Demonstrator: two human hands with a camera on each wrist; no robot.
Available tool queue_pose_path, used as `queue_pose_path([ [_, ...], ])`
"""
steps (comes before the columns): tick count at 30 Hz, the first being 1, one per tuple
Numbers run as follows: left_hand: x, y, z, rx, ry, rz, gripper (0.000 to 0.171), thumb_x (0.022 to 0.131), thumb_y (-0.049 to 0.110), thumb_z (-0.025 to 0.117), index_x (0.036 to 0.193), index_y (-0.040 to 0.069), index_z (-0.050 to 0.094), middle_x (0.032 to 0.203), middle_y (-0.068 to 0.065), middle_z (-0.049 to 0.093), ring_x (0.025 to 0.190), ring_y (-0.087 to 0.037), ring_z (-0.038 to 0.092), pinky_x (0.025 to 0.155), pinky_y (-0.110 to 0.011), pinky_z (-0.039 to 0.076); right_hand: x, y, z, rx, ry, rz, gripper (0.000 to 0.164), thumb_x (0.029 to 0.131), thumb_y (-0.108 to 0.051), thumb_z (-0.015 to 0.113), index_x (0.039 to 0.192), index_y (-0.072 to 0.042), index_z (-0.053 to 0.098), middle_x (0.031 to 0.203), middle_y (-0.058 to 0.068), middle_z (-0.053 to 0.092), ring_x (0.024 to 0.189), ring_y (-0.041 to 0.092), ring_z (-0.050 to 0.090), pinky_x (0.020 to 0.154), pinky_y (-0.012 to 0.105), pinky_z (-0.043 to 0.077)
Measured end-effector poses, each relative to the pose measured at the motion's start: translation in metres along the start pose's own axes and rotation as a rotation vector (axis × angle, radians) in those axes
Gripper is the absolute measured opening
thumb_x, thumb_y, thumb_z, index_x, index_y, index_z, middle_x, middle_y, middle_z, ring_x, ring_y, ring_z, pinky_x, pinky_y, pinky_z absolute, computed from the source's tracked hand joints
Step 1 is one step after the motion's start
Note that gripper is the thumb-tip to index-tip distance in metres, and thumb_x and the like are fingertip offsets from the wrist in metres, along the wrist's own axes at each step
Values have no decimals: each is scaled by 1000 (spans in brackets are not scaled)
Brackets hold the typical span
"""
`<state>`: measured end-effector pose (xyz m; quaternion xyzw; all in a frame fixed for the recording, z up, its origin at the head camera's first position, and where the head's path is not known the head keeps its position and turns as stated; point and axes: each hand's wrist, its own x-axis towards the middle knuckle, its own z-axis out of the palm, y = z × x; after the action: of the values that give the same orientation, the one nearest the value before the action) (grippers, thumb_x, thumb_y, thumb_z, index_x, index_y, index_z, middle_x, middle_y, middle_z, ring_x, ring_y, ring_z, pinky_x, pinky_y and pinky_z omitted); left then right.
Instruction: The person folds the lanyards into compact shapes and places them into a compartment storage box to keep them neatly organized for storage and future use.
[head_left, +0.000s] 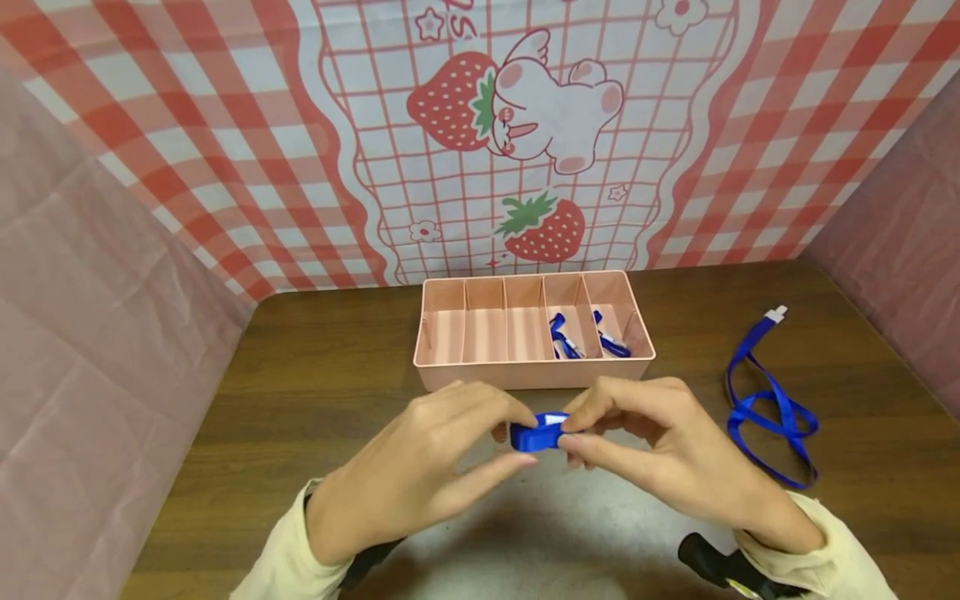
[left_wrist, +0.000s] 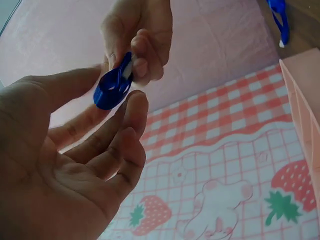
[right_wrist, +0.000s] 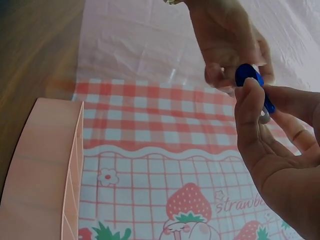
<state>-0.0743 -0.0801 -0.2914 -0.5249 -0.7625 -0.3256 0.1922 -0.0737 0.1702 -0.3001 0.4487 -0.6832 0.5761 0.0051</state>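
Observation:
A blue lanyard (head_left: pixel 534 438), wound into a small flat coil with a white piece at its end, is held above the table's near side. My right hand (head_left: pixel 667 450) pinches it between thumb and fingers at the coil's right end. Around the left end curves my left hand (head_left: pixel 442 454), its fingers spread and relaxed; the left wrist view shows the coil (left_wrist: pixel 104 98) between thumb and fingers without a clear grip. In the right wrist view the coil (right_wrist: pixel 244 75) sticks out past the right fingertips. Another blue lanyard (head_left: pixel 783 414) lies loosely looped at the right, its white clip (head_left: pixel 776 314) pointing away.
Behind the hands stands a pink divided box (head_left: pixel 536 377). Its two rightmost compartments hold folded blue lanyards (head_left: pixel 567 346); its other compartments show bare floors. The brown wooden table (head_left: pixel 300 367) meets a strawberry-patterned cloth (head_left: pixel 457 233) at the back, with pink cloth on both sides.

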Motion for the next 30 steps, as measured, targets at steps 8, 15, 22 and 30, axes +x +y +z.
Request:
queue_pose_path([
  [8, 1, 0, 3, -140, -47, -75, 11, 97, 12, 66, 106, 8, 61, 92, 4, 63, 80, 0, 55, 72, -8, 46, -2, -6, 1, -196, -20, 37, 23, 90, 4, 70, 102, -15, 63, 95, -5, 70, 79, 8, 68, 72, 26, 57],
  [15, 1, -1, 5, -78, -58, -41, 13, 97, 10, 66, 110, 8, 65, 95, 5, 65, 83, 1, 55, 75, -9, 47, -1, -8, 1, -310, -61, 57, 33, 90, 2, 71, 113, -20, 64, 102, -12, 70, 86, 4, 69, 75, 23, 55],
  [22, 1, -2, 6, -60, -44, -24, 8, 93, 7, 70, 100, 9, 66, 87, 6, 63, 80, 2, 55, 73, -8, 46, -1, -4, 1, -261, -36, 65, 30, 87, 4, 73, 103, -21, 69, 95, -12, 71, 82, 6, 69, 73, 24, 56],
  [30, -2, -5, 4, -72, -64, -27, 9, 93, 7, 70, 101, 8, 67, 87, 6, 65, 78, 2, 55, 71, -7, 46, 0, 2, 2, -273, -25, -69, 28, 82, 8, 75, 98, -15, 72, 95, -2, 75, 86, 8, 71, 74, 21, 56],
])
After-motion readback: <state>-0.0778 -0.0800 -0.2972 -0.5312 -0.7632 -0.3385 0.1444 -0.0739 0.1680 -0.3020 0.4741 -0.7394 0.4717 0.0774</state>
